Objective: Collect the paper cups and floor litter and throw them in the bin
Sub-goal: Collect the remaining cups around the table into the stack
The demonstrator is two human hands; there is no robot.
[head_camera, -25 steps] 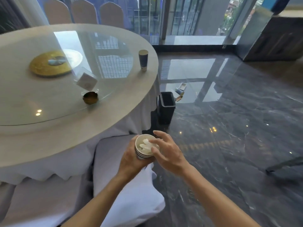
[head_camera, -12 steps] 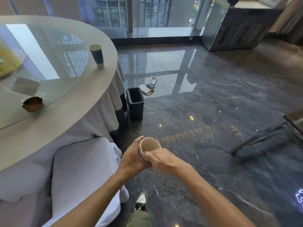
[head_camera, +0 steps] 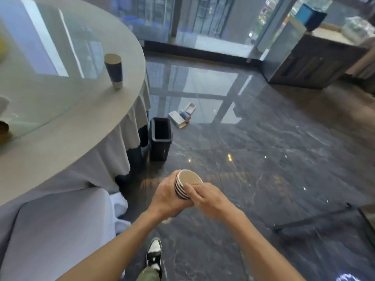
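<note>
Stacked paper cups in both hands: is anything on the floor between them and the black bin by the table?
Nothing visible does. The stacked paper cups are held over bare dark floor, and the open-topped black bin stands straight ahead beside the tablecloth. The floor litter lies beyond the bin.

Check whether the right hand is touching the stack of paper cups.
Touching. The head view shows the right hand's fingers pressed on the rim of the stack of paper cups, which the left hand grips.

stack of nested paper cups (head_camera: 185, 184) tilted, mouth facing away; dark cup (head_camera: 114, 70) upside down near table edge; black bin (head_camera: 161, 138) upright, open; litter (head_camera: 182, 116) on floor just behind bin
</note>
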